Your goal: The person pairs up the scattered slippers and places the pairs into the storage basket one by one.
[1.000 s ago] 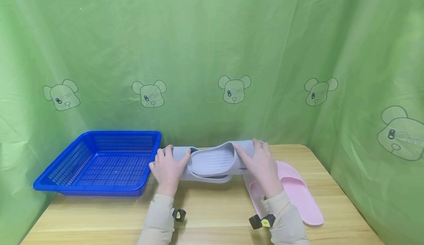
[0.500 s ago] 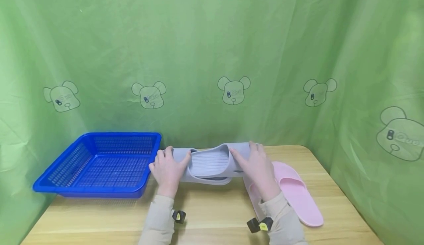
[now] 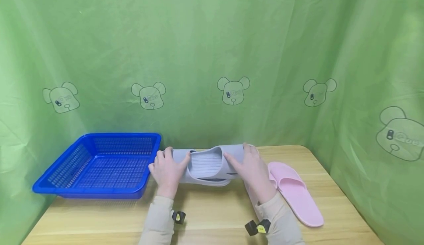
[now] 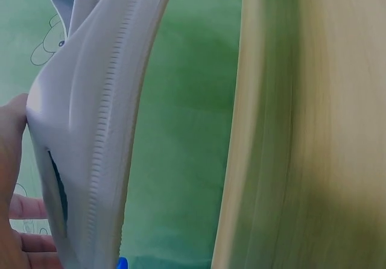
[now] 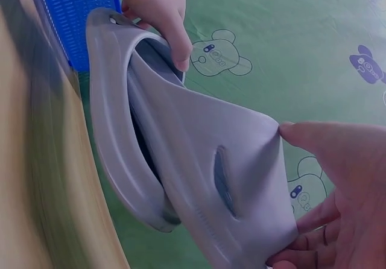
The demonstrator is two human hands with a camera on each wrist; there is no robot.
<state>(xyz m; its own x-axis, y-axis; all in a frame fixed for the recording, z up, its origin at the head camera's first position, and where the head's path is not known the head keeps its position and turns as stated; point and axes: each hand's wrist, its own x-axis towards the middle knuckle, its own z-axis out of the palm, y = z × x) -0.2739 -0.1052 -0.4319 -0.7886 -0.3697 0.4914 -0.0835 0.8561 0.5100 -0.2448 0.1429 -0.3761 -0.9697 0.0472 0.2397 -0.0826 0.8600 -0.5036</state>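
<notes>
Two grey slippers are held above the table, toe ends pointing outward and heel ends slid into each other. My left hand (image 3: 168, 171) grips the strap of the left grey slipper (image 3: 181, 156), thumb at the edge of its opening. Around the strap of the right grey slipper (image 3: 212, 164), my right hand (image 3: 252, 173) has its thumb on the near side and fingers over the toe end. In the right wrist view the right slipper's strap (image 5: 253, 160) is dented under the thumb, and its heel end disappears inside the left slipper (image 5: 108, 112).
A blue plastic basket (image 3: 89, 193) stands at the table's left, close beside my left hand. On the right lies a pink slipper (image 3: 303, 202); a second pink slipper (image 3: 273, 180) is mostly hidden by my right arm. Green curtains (image 3: 198, 53) enclose the wooden table (image 3: 212, 215).
My right hand has moved left and slightly down, sliding the right grey slipper deeper into the left one. My left hand has stayed nearly still. More of the pink slippers shows.
</notes>
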